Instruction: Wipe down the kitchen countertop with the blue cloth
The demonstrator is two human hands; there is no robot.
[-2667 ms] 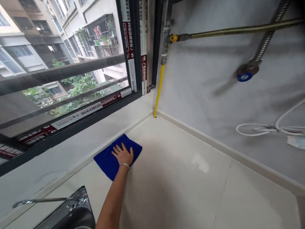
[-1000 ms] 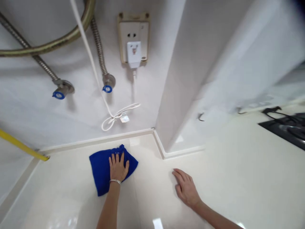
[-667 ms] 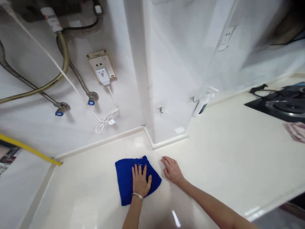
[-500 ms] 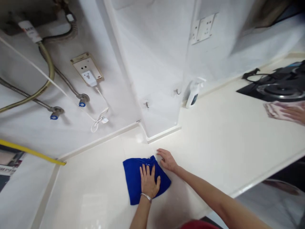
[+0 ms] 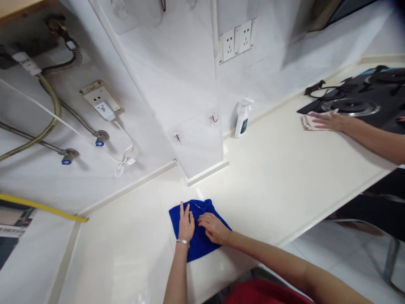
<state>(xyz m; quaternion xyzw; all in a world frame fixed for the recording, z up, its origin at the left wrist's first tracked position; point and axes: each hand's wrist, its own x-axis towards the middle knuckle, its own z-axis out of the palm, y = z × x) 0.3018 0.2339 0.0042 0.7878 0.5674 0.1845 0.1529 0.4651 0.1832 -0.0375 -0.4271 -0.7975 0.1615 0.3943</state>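
A blue cloth (image 5: 202,249) lies spread on the white countertop, with a few folds along its far edge. My left hand (image 5: 186,226), a silver bracelet at its wrist, rests on the cloth's left part with the fingers stretched toward the wall. On the cloth's right part lies my right hand (image 5: 214,229), fingers loosely bent and pointing left, gripping nothing that I can see. Both hands are open, a small gap between them. The underside of the cloth is hidden.
Another person's hand (image 5: 332,121) presses a pale pink cloth (image 5: 310,121) on the counter beside the black gas stove (image 5: 344,95). A white spray bottle (image 5: 242,120) stands against the wall. The wall corner (image 5: 205,172) juts over the counter; a yellow pipe (image 5: 41,207) runs at left.
My right hand has moved from beside the blue cloth onto it. My left hand has shifted toward the cloth's left side. The other person's hand and pink cloth show further left, and the view has turned.
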